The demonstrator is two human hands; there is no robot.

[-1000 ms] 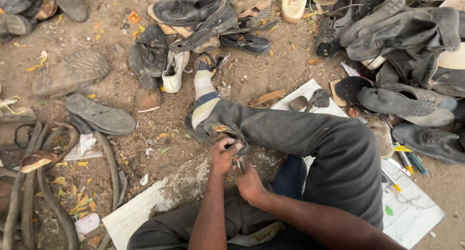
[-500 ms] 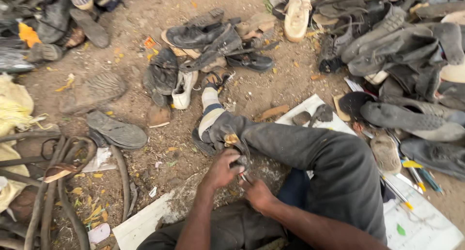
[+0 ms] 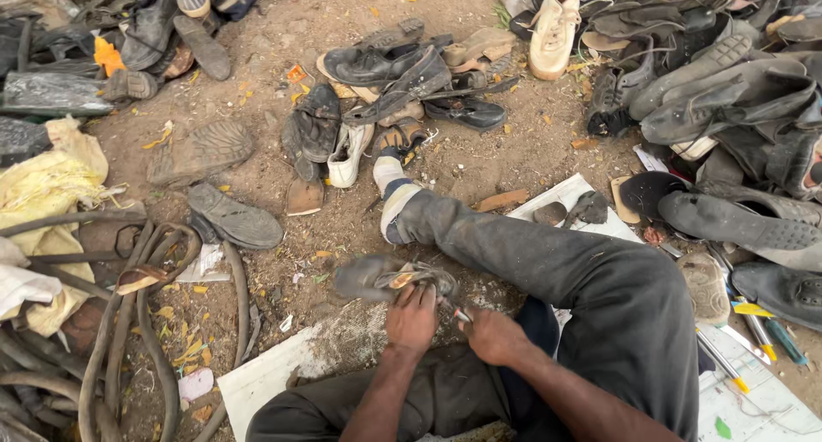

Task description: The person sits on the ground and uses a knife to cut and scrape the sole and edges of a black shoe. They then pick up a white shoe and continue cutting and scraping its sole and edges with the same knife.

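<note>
Many old shoes (image 3: 411, 74) lie on the dirt ground (image 3: 479, 164). Left hand (image 3: 413, 318) fingers grip a worn shoe (image 3: 390, 278) by the knee; right hand (image 3: 492, 335) fingers pinch a small tool (image 3: 461, 315)

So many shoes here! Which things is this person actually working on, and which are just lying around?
In hand:
- worn dark shoe, gripped by the left hand
- small tool at the right hand

Lying about:
- white sneaker
- black dress shoe
- loose sole
- rubber hoses

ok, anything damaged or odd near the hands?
Yes. The dark shoe held by the left hand looks worn and limp. A loose sole lies alone on the dirt, and other shoes are strewn unpaired.
</note>
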